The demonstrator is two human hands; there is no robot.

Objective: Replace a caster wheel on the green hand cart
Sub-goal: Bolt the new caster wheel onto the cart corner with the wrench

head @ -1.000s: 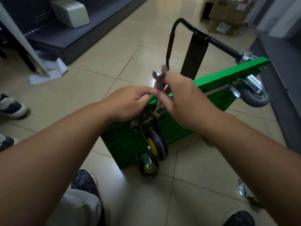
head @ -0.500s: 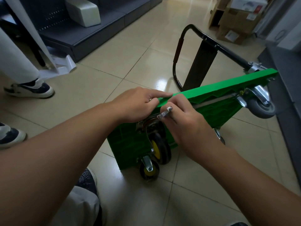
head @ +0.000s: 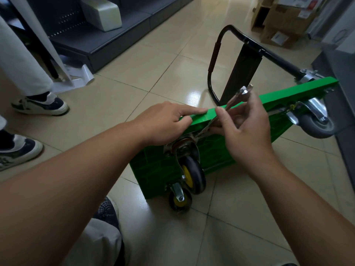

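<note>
At the bottom of the view, a pale trouser leg (head: 98, 244) and a dark mesh shoe (head: 107, 210) rest on the tiled floor (head: 153, 60), with both bare forearms reaching forward above them. Just beyond, the green hand cart (head: 153, 169) stands tipped on its long edge, its ribbed underside facing the camera. A small caster (head: 179, 200) with a yellow hub sits at the cart's lower corner, touching the floor; whether it is fixed to the cart cannot be told. Just above it the caster wheel (head: 193, 176), black with a yellow hub, hangs from a metal plate on the underside.

The left hand (head: 163, 123) lies released on the cart's upper edge, fingers straight and flat. Beside it, the right hand (head: 247, 127) grasps a metal wrench (head: 233, 100), pinching its shaft between thumb and fingers. The wrench slants down, its lower end at the plate.

Farther right, a grey caster (head: 317, 123) juts from the cart's far corner. The black handle (head: 215, 54) extends behind the cart. At the left stand two sneakers (head: 41, 104) of another person. Farthest off are a dark shelf unit (head: 107, 41) and cardboard boxes (head: 284, 20).
</note>
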